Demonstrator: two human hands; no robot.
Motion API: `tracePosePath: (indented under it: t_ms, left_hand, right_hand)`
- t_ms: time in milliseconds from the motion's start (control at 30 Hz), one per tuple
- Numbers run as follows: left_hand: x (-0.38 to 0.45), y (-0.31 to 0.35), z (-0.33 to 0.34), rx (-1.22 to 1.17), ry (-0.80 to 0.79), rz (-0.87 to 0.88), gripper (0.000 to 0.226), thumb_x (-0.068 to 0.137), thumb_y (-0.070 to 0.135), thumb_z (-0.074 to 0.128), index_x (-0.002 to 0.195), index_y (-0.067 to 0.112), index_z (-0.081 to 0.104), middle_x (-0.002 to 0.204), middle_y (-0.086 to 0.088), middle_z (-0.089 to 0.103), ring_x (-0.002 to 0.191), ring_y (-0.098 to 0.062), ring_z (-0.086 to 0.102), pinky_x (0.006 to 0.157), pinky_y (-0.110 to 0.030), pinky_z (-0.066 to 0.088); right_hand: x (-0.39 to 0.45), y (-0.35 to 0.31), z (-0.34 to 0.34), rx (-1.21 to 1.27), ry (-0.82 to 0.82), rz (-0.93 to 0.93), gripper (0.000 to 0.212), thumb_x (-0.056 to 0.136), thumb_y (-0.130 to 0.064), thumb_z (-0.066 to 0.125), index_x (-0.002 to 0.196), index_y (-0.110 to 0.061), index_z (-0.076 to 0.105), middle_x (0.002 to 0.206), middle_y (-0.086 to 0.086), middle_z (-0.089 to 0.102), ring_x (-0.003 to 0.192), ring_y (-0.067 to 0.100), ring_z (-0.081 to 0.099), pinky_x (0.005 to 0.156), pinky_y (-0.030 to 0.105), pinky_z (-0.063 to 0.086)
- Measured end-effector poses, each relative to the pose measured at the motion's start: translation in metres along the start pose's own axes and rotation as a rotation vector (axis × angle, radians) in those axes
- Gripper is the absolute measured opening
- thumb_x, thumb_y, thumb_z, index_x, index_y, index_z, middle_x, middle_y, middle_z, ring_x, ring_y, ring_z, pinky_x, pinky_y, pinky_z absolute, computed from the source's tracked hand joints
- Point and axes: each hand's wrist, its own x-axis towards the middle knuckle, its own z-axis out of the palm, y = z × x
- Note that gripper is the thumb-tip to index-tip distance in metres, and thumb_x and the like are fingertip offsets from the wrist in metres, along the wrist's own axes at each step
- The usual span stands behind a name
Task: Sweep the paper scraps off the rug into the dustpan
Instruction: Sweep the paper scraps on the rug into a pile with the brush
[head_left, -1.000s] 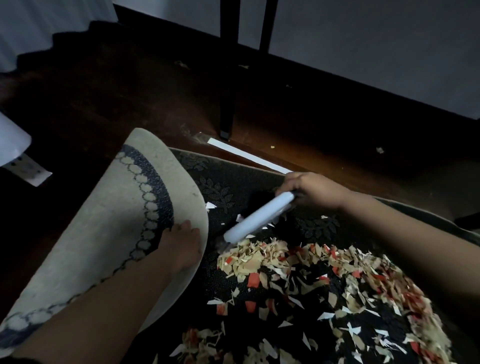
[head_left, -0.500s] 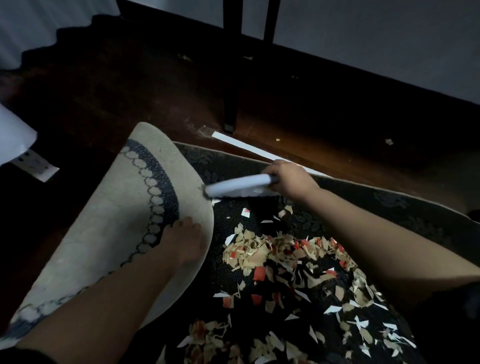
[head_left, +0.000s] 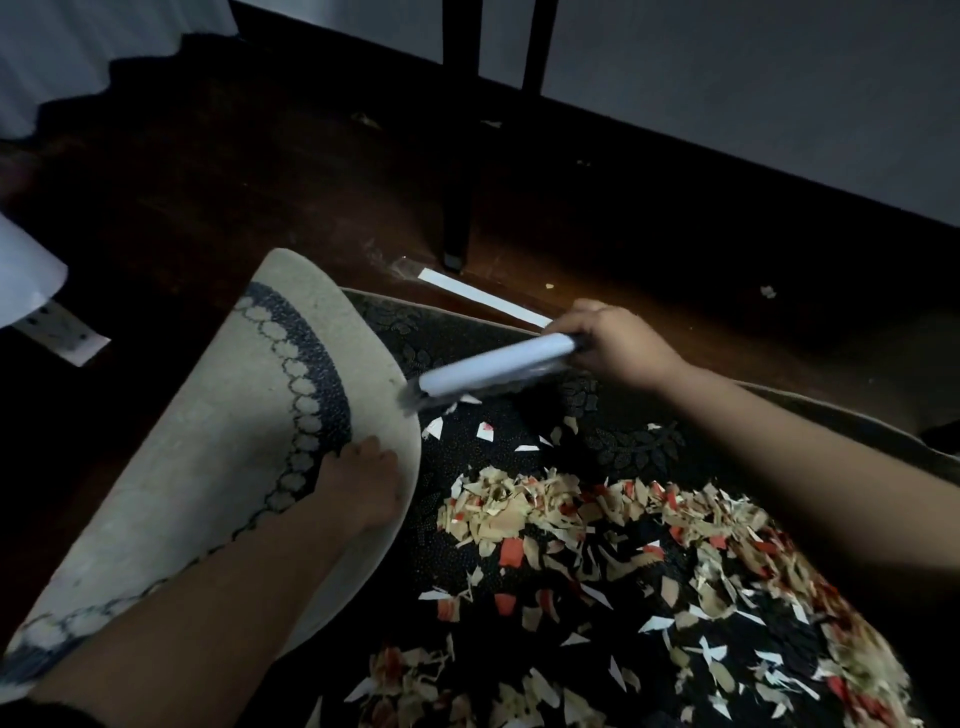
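Right hand (head_left: 613, 343): fingers closed round the handle of a white brush (head_left: 493, 370), held low over the rug's far edge.
Left hand (head_left: 363, 486): flat, fingers spread, pinning down the folded-over rug corner (head_left: 218, 467).
Rug (head_left: 519, 467): dark, leaf-patterned, on a wooden floor (head_left: 260, 197).
Scraps (head_left: 597, 525): tan, red and white, heaped on the rug near the person; a few lie just below the brush.

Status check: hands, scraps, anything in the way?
Left hand pins folded rug corner. Right hand grips brush. Scraps piled on rug. Dustpan unseen.
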Motion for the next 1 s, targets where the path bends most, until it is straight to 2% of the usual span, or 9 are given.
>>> tracePosePath:
  t_ms: [100,267,433,500,633,733,800,900,1000]
  left_hand:
    - [0.0,0.001,0.0,0.01,0.006,0.0,0.048,0.095,0.044,0.041,0.132,0.013,0.04,0.143,-0.011,0.03,0.127,-0.032,0.04,0.101,-0.039,0.037]
    - [-0.001,-0.002,0.002,0.017,0.012,0.002,0.049,0.097,0.043,0.038,0.135,0.012,0.039,0.142,-0.013,0.031,0.126,-0.033,0.042,0.101,-0.039,0.038]
    - [-0.003,0.004,0.004,-0.033,0.009,-0.025,0.052,0.095,0.042,0.042,0.136,0.011,0.039,0.144,-0.011,0.031,0.128,-0.031,0.041,0.103,-0.039,0.038]
    - [-0.004,0.006,0.003,-0.096,-0.036,-0.036,0.055,0.093,0.042,0.046,0.138,0.012,0.037,0.145,-0.009,0.029,0.131,-0.031,0.037,0.105,-0.039,0.036]
    - [-0.007,0.011,0.006,-0.192,-0.079,-0.069,0.054,0.09,0.042,0.048,0.136,0.014,0.038,0.144,-0.009,0.031,0.134,-0.03,0.035,0.107,-0.039,0.036]
    - [-0.007,0.015,0.007,-0.219,-0.088,-0.086,0.052,0.089,0.04,0.05,0.134,0.015,0.039,0.142,-0.008,0.032,0.133,-0.03,0.035,0.106,-0.039,0.037]
    - [-0.006,0.016,0.008,-0.216,-0.075,-0.08,0.052,0.089,0.04,0.05,0.133,0.015,0.039,0.141,-0.009,0.033,0.132,-0.03,0.036,0.106,-0.04,0.037]
    - [-0.006,0.015,0.014,-0.206,-0.071,-0.077,0.054,0.089,0.043,0.05,0.133,0.014,0.039,0.141,-0.01,0.033,0.132,-0.03,0.035,0.105,-0.04,0.038]
    - [-0.005,0.013,0.018,-0.201,-0.084,-0.068,0.055,0.09,0.045,0.048,0.134,0.013,0.036,0.141,-0.01,0.031,0.134,-0.031,0.032,0.104,-0.041,0.038]
  right_hand:
    - [0.009,-0.011,0.032,-0.02,0.061,0.07,0.034,0.082,-0.009,0.068,0.114,-0.02,0.066,0.108,0.001,0.058,0.1,0.022,0.056,0.087,0.039,0.049]
    - [-0.007,-0.003,0.041,-0.026,-0.165,-0.013,0.036,0.084,-0.013,0.067,0.119,-0.018,0.064,0.114,0.001,0.058,0.105,0.019,0.055,0.09,0.03,0.044]
    - [-0.027,0.014,0.019,-0.061,-0.289,-0.095,0.033,0.082,-0.01,0.068,0.115,-0.019,0.066,0.11,-0.002,0.059,0.103,0.014,0.055,0.092,0.035,0.047]
    - [-0.034,0.019,0.006,-0.036,-0.238,-0.093,0.033,0.082,-0.009,0.068,0.113,-0.018,0.067,0.111,-0.002,0.06,0.104,0.015,0.055,0.092,0.035,0.047]
    - [-0.035,0.009,-0.004,0.023,-0.031,-0.007,0.034,0.082,-0.006,0.067,0.114,-0.017,0.066,0.108,0.001,0.06,0.099,0.019,0.057,0.087,0.033,0.05]
    - [-0.021,-0.004,0.009,-0.091,0.098,0.085,0.035,0.083,-0.012,0.067,0.116,-0.022,0.064,0.105,0.0,0.059,0.096,0.022,0.057,0.079,0.04,0.053]
    - [-0.016,-0.007,0.023,-0.168,0.105,0.157,0.035,0.086,-0.013,0.064,0.119,-0.024,0.062,0.107,0.001,0.058,0.097,0.024,0.058,0.076,0.043,0.053]
    - [-0.024,-0.003,0.04,-0.159,-0.01,0.22,0.037,0.087,-0.017,0.062,0.123,-0.025,0.059,0.115,0.0,0.058,0.104,0.024,0.057,0.083,0.041,0.052]
    - [-0.042,0.005,0.043,-0.122,-0.161,0.124,0.036,0.087,-0.019,0.063,0.122,-0.025,0.06,0.118,-0.003,0.058,0.105,0.02,0.057,0.087,0.036,0.05]
